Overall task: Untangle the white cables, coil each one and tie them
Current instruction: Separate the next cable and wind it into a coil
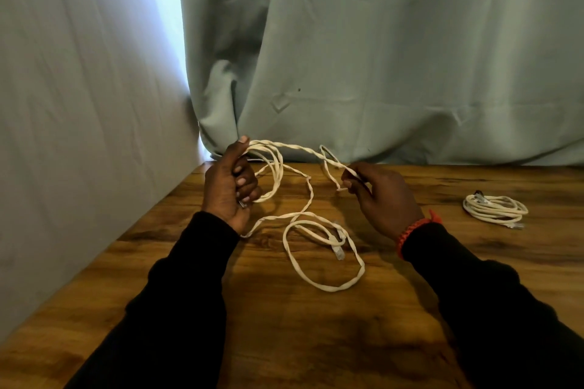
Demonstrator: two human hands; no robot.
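White cable (303, 215): L hand (229, 189) grip clamps loops, R hand (379, 196) grip pinches strand.

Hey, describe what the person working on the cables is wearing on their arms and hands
Both arms are in long black sleeves reaching the wrists: the left sleeve and the right sleeve. The left hand and right hand are bare, with no gloves. An orange braided bracelet circles the right wrist at the cuff.

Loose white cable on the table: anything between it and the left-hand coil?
Nothing visible. The loose white cable lies on bare wooden table; the left hand holds loops, the right hand pinches a strand. The finished coiled white cable sits far right.
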